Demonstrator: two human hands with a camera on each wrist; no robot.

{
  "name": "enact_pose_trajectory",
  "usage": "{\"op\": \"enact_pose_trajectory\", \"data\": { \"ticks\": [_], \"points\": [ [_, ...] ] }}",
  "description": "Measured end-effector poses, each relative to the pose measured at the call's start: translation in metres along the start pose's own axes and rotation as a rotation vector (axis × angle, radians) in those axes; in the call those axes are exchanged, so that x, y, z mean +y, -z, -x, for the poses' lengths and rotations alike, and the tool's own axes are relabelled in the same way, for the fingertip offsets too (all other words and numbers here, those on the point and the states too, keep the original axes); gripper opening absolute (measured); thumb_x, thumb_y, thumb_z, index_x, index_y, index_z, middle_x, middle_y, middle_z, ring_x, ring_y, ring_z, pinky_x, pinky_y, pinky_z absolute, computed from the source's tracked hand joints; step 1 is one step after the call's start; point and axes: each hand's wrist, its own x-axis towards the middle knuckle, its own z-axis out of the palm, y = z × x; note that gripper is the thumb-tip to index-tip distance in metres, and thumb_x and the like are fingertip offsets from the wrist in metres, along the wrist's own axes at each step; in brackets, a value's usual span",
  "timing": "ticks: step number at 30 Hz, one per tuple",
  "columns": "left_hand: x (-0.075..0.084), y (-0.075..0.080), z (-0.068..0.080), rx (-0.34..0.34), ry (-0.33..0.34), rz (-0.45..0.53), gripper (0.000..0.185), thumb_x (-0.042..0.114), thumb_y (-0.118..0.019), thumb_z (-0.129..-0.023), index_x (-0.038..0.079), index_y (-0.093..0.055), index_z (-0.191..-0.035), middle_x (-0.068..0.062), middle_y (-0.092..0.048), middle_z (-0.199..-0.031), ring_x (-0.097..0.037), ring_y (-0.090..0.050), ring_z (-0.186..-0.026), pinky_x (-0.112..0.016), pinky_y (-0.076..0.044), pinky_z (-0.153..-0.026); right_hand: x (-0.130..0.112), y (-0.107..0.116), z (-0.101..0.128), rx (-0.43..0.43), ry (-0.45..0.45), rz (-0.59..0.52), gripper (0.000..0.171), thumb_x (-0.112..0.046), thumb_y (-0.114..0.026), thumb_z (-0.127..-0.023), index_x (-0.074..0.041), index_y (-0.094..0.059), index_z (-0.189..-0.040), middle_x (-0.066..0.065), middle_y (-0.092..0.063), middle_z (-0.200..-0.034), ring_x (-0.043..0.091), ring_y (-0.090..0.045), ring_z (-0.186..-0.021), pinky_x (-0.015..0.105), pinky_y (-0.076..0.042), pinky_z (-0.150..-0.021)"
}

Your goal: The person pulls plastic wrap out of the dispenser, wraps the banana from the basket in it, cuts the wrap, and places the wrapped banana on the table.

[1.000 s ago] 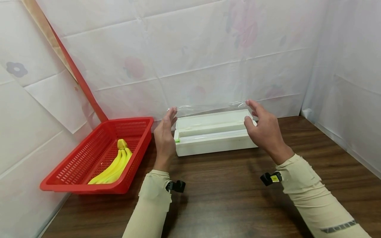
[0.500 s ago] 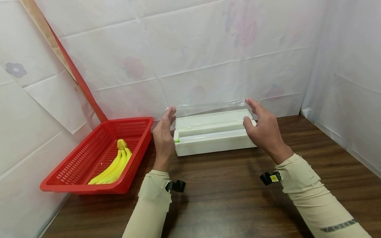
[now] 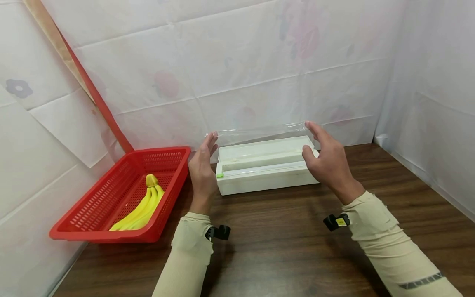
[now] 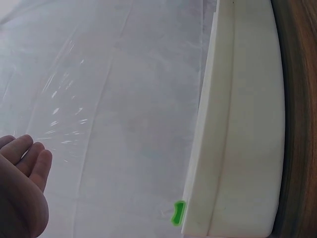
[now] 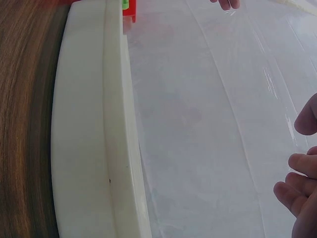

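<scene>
Both hands raised over a white cling-film dispenser box (image 3: 265, 165) on the dark wood table (image 3: 297, 247), w/ a sheet of clear cling film (image 3: 259, 133) stretched between the fingertips, above the box's far edge

Left hand (image 3: 203, 167): fingers nearly straight and close together, pointing up; tips touching the left corner of the film. Whether thumb pinches the film from behind, cannot tell. In left wrist view only the fingertips (image 4: 27, 163) seen at lower left, film (image 4: 124, 114) spread just to their right, box (image 4: 242, 129) beyond it w/ a small green tab (image 4: 178, 213) at its near corner

Right hand (image 3: 328, 159): fingers lightly bent, a bit apart, index tip at the film's right corner; thumb below, near the box's right end. Looks like holding the film edge btw. index and thumb, but the pinch itself not clearly visible. In right wrist view fingertips (image 5: 299, 183) at lower right, film (image 5: 208, 114) running away from them, box (image 5: 94, 129) to their left

Well left of the left fingers: red plastic basket (image 3: 122, 194) w/ a bunch of yellow bananas (image 3: 142, 204) inside, resting tilted against the white paper-covered wall (image 3: 222, 62)
</scene>
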Motion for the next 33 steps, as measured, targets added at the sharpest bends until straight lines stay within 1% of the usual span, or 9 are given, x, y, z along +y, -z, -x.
{"op": "enact_pose_trajectory", "data": {
  "ticks": [6, 13, 17, 25, 29, 33],
  "points": [
    [0.0008, 0.0013, -0.0008, 0.002, -0.021, 0.002, 0.042, 0.015, -0.034, -0.109, -0.007, -0.054, -0.139, -0.017, -0.059, -0.138, -0.026, -0.056, -0.129, -0.040, -0.043, -0.106, -0.0010, -0.0005, -0.0006, 0.003, 0.015, -0.001, 0.054, -0.010, -0.056, -0.094, -0.003, -0.047, -0.147, 0.013, -0.052, -0.147, 0.036, -0.055, -0.126, 0.053, -0.043, -0.103],
    [0.0021, 0.0029, -0.0019, 0.004, -0.020, -0.003, 0.042, 0.016, -0.034, -0.109, -0.007, -0.054, -0.139, -0.014, -0.059, -0.139, -0.023, -0.056, -0.129, -0.039, -0.043, -0.107, -0.0028, -0.0010, -0.0017, 0.006, 0.026, 0.004, 0.055, -0.009, -0.056, -0.094, -0.003, -0.047, -0.147, 0.013, -0.051, -0.148, 0.035, -0.054, -0.128, 0.053, -0.042, -0.104],
    [0.0031, 0.0033, -0.0010, 0.006, -0.018, -0.003, 0.043, 0.017, -0.034, -0.109, -0.006, -0.053, -0.139, -0.016, -0.058, -0.139, -0.022, -0.055, -0.129, -0.039, -0.042, -0.107, -0.0037, -0.0004, -0.0020, 0.004, 0.035, 0.005, 0.055, -0.008, -0.056, -0.093, -0.003, -0.047, -0.147, 0.013, -0.051, -0.148, 0.035, -0.054, -0.128, 0.053, -0.043, -0.104],
    [0.0051, 0.0014, -0.0023, -0.003, -0.038, -0.005, 0.043, 0.017, -0.034, -0.109, -0.006, -0.052, -0.140, -0.019, -0.057, -0.139, -0.021, -0.055, -0.130, -0.039, -0.042, -0.107, -0.0055, 0.0062, -0.0028, -0.003, 0.025, 0.007, 0.055, -0.009, -0.057, -0.094, -0.006, -0.047, -0.148, 0.011, -0.050, -0.149, 0.034, -0.053, -0.128, 0.053, -0.042, -0.104],
    [0.0059, 0.0002, -0.0021, -0.005, -0.043, -0.013, 0.044, 0.018, -0.033, -0.109, -0.005, -0.053, -0.140, -0.018, -0.057, -0.140, -0.021, -0.055, -0.130, -0.039, -0.043, -0.107, -0.0057, 0.0076, -0.0021, -0.008, 0.023, 0.007, 0.056, -0.009, -0.057, -0.094, -0.006, -0.046, -0.149, 0.011, -0.049, -0.149, 0.034, -0.052, -0.130, 0.053, -0.041, -0.105],
    [0.0063, -0.0002, -0.0021, 0.004, -0.056, -0.006, 0.043, 0.017, -0.034, -0.109, -0.006, -0.054, -0.139, -0.016, -0.058, -0.139, -0.021, -0.055, -0.129, -0.039, -0.043, -0.107, -0.0055, 0.0076, -0.0016, 0.003, 0.038, 0.010, 0.056, -0.008, -0.057, -0.094, -0.005, -0.047, -0.148, 0.011, -0.049, -0.149, 0.030, -0.049, -0.134, 0.051, -0.039, -0.108]
  ]
}}
